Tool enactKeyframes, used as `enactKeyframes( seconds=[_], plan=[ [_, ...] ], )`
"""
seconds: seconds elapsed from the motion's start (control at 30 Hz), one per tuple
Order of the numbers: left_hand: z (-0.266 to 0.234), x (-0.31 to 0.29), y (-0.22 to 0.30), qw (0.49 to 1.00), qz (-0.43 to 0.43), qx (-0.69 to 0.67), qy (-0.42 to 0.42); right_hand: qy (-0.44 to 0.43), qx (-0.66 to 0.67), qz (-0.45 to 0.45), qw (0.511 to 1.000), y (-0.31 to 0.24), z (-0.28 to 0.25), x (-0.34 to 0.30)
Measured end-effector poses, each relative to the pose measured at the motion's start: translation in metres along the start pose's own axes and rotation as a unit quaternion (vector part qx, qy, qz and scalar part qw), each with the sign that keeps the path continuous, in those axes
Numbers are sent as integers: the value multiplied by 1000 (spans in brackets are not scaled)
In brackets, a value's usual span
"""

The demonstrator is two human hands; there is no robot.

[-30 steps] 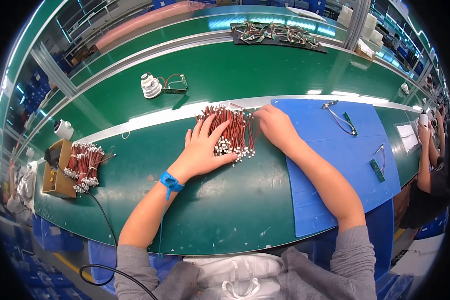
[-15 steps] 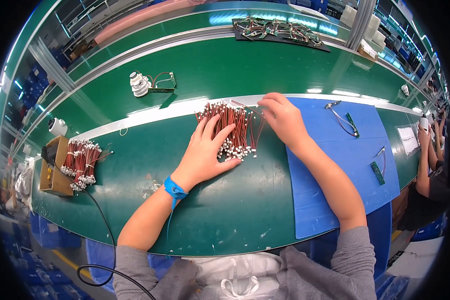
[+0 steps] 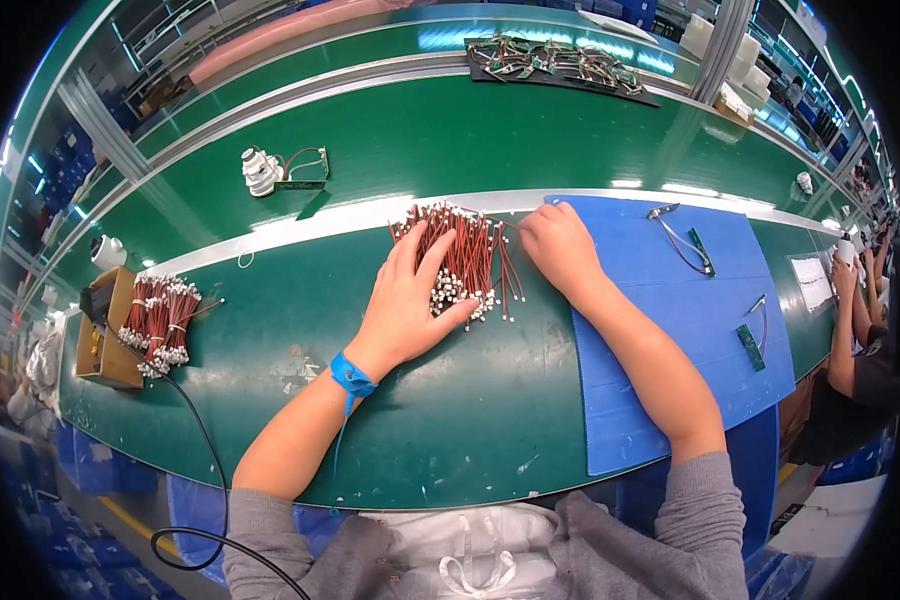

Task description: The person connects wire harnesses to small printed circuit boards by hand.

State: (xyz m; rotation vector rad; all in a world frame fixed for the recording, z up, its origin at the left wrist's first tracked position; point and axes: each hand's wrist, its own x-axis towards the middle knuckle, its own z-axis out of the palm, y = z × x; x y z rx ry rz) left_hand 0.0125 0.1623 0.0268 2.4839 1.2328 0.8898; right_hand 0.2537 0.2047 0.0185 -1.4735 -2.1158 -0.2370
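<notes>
A thick bundle of red-brown connector cables [image 3: 478, 255] with white plugs at both ends lies on the green worktop. My left hand [image 3: 407, 290] rests on its left side, fingers spread, with a blue wrist strap [image 3: 352, 376] behind it. At the bundle's upper right, my right hand [image 3: 562, 248] is closed in a pinch over the edge of the blue sheet [image 3: 660, 340]. One cable runs from the bundle to its fingertips; the plug end there is hidden. Two small green circuit boards with wires, an upper board [image 3: 701, 252] and a lower board [image 3: 751, 347], lie on the sheet.
At the left, more tied cable bundles [image 3: 162, 320] lie beside a cardboard box [image 3: 110, 340]. A black cord [image 3: 205, 430] hangs over the near edge. Beyond the metal rail, a white part with a board [image 3: 262, 172] stands on the green belt. Farther back is a black tray of boards [image 3: 560, 65]. Another person's hand [image 3: 843, 275] is at right.
My right hand has lowered slightly and drawn its fingers together. My left hand stays on the bundle. The white part on the belt has shifted left.
</notes>
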Motion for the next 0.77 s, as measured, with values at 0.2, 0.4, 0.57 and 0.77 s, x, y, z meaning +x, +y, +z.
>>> enactKeyframes(
  seconds=[0.2, 0.4, 0.57, 0.77],
  plan=[
    [2, 0, 9, 1000, 2, 1, -4, 82, 11, -29, 996, 3, -9, 6],
    [-13, 10, 2, 996, -81, -9, 38, 26, -68, 36, 997, -10, -40, 6],
    [-29, 14, -23, 971, -237, 28, -17, -294, 56, 81, 951, -35, -67, 8],
    [-30, 13, -19, 973, -221, 20, -59, -286, 135, 271, 909, -8, -59, 27]
  ],
)
